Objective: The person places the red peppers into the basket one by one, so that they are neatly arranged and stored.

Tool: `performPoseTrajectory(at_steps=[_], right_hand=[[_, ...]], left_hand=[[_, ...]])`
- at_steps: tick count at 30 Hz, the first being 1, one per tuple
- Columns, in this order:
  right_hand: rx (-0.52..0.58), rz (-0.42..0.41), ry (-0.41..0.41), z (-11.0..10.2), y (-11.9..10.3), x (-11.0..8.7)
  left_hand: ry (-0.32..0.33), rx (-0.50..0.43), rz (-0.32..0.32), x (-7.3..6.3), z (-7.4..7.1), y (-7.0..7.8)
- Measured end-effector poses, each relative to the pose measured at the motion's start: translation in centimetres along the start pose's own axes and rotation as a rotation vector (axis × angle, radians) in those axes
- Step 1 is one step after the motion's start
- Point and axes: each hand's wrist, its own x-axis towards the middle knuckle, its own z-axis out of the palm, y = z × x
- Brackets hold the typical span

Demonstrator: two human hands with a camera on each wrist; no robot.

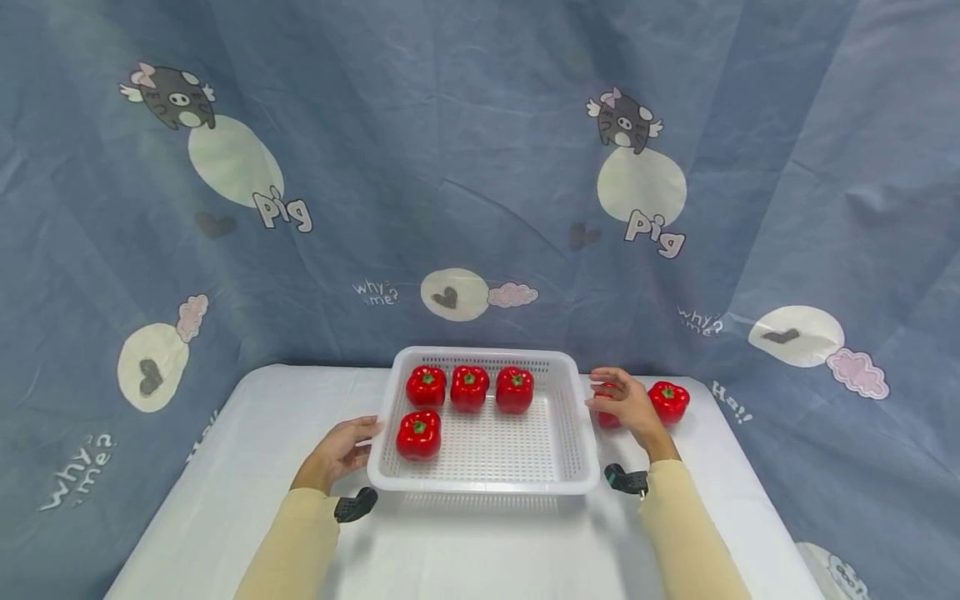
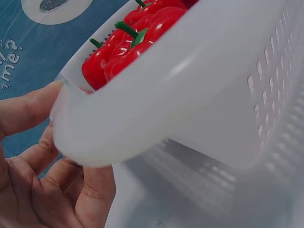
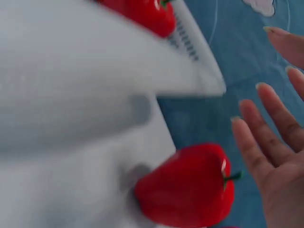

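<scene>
A white plastic basket (image 1: 495,482) stands on the table with a back row of three red bell peppers (image 1: 469,389) and one bell pepper (image 1: 418,435) at its front left. At its left rim, my left hand (image 1: 347,448) holds on, thumb against the rim and fingers curled beneath it in the left wrist view. My right hand (image 1: 628,408) hovers to the right of the basket, fingers spread with nothing held. Partly hidden behind it is a red bell pepper (image 3: 187,187), apart from the fingers in the right wrist view.
Another red bell pepper (image 1: 668,402) lies farther right, near the table's back right corner. The table (image 1: 465,554) has a white cover. Behind it hangs a blue patterned curtain (image 1: 480,208), close along the back edge.
</scene>
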Motion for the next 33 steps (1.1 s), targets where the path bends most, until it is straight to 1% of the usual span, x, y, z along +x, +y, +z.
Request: performPoseTrajectory(at_steps=[4, 11, 16, 20, 21, 25, 27, 33], right_hand=[[-0.007, -0.010, 0.049, -1.0, 0.6, -0.1], [-0.066, 0.043, 0.164, -1.6, 2.0, -0.2], [-0.084, 0.082, 0.202, -1.7, 2.9, 0.3], [-0.097, 0.103, 0.195, -1.8, 3.4, 0.9], [-0.103, 0.109, 0.187, -1.8, 3.5, 1.1], [-0.133, 0.161, 0.149, -2.0, 4.1, 1.5], [-0.148, 0.191, 0.131, -2.1, 4.4, 1.6], [-0.200, 0.229, 0.096, -2.2, 4.6, 2.0]], left_hand=[[0.001, 0.006, -0.004, 0.1, 0.0, -0.1], [0.001, 0.002, -0.010, 0.1, 0.1, -0.1], [-0.004, -0.007, -0.014, 0.2, 0.1, -0.1], [0.001, -0.008, -0.011, 0.2, 0.0, -0.1], [-0.008, -0.005, -0.006, 0.2, -0.1, -0.1], [-0.015, -0.011, 0.002, 0.2, -0.1, -0.1], [-0.029, -0.008, 0.006, 0.2, 0.0, -0.2], [-0.018, -0.005, 0.006, 0.1, 0.0, 0.0]])
